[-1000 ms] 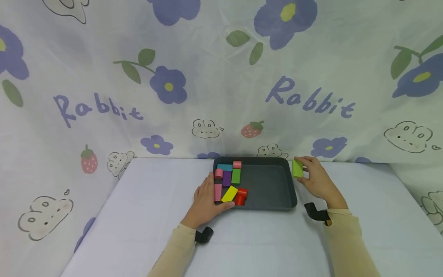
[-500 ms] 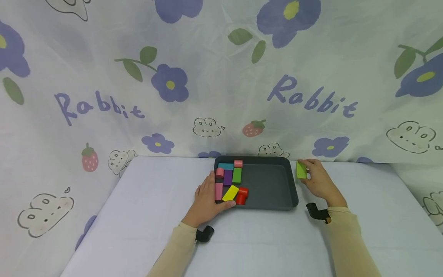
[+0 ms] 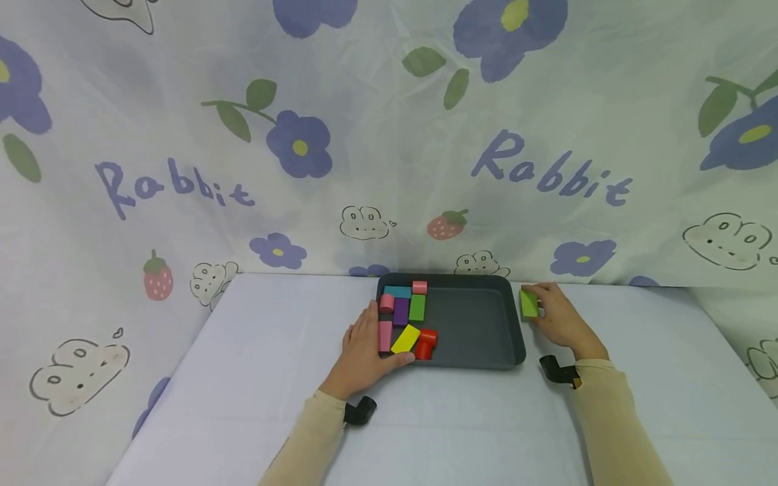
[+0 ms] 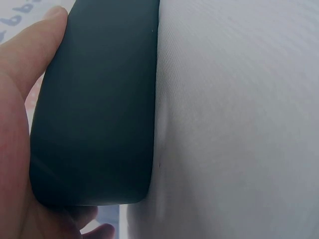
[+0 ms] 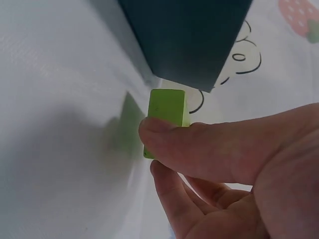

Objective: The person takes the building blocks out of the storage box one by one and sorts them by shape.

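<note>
My left hand lies against the front left corner of a dark grey tray. Its fingers stretch along the left side, while the thumb lies along the front rim. Off the tray's right side, my right hand pinches a lime green block between thumb and fingers. In the right wrist view the block has a rectangular face, partly hidden by the thumb, and sits close to the tray's outer wall. The left wrist view shows the tray's outer side beside the thumb.
Coloured blocks fill the tray's left part: a teal block, a purple block, a green block, a yellow block, pink pieces and red pieces. A white cloth covers the table. Behind hangs a patterned curtain.
The right hand has drawn the lime green block slightly right, away from the tray's edge, then lowered it a little. The left hand stays at the tray's corner.
</note>
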A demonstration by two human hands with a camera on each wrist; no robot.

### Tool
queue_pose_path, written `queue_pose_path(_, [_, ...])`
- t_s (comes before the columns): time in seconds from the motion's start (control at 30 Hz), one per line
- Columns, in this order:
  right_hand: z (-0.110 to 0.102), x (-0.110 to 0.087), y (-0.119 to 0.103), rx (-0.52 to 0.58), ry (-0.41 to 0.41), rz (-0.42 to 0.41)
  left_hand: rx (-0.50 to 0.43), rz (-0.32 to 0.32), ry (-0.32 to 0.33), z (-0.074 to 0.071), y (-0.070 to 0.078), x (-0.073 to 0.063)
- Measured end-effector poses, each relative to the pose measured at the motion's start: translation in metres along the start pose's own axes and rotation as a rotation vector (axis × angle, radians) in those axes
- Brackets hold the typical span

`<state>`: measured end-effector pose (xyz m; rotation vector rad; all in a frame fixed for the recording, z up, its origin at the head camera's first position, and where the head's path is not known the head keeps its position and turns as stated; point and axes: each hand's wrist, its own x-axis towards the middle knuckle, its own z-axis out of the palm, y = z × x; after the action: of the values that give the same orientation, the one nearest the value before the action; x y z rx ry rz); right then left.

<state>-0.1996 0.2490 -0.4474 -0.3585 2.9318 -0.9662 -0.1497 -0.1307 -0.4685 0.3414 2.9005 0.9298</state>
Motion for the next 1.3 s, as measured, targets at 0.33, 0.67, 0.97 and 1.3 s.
queue_pose_path(0.33, [0.006,0.004,0.008,-0.008,-0.013,-0.017,0.005,0.001,-0.004,0.001,-0.001,0.001])
queue_pose_path(0.67, [0.009,0.004,0.012,-0.006,-0.007,-0.039,0.007,0.010,0.004,0.002,-0.004,0.000])
queue_pose_path(0.97, [0.010,0.004,0.011,-0.015,-0.020,-0.002,0.001,0.002,0.001,0.002,-0.004,-0.001])
queue_pose_path(1.3, [0.007,0.004,0.009,-0.037,-0.027,0.025,0.009,0.001,-0.004,0.000,-0.002,0.002])
